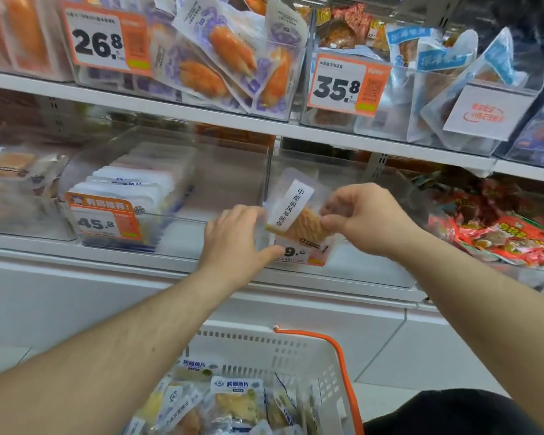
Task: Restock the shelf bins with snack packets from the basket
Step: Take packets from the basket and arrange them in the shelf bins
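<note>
Your right hand (363,215) pinches the snack packet (296,211), long axis tilted upright, above the clear bin (343,171); your open left hand (236,237) steadies its left edge.

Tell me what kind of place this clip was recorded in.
Most likely a shop's snack aisle: orange price tags on clear shelf bins of packets, and a white shopping basket below the hands.
</note>
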`<move>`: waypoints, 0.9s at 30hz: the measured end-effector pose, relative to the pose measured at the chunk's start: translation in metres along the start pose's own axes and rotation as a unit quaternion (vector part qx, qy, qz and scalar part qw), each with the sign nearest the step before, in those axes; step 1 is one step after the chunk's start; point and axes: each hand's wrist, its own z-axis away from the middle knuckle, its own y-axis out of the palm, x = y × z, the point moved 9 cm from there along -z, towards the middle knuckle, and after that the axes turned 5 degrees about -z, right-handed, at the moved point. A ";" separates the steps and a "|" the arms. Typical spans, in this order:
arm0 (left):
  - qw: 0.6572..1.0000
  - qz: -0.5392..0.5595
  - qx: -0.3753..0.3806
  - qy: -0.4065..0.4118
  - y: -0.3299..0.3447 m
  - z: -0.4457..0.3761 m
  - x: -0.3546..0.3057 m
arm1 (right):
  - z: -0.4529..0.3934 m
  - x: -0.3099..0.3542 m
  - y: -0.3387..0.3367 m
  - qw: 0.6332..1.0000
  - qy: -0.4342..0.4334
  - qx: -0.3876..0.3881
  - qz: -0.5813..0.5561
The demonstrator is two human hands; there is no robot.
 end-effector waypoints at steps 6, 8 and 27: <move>0.989 -0.134 0.049 -0.031 0.030 -0.025 0.022 | -0.026 0.006 -0.041 0.994 -0.025 -0.102 0.033; 0.990 -0.134 0.038 -0.027 0.032 -0.026 0.024 | -0.039 0.000 -0.036 0.994 -0.014 -0.087 0.058; 0.989 -0.145 -0.005 -0.030 0.034 -0.026 0.027 | -0.101 -0.057 0.088 0.949 0.119 0.193 0.219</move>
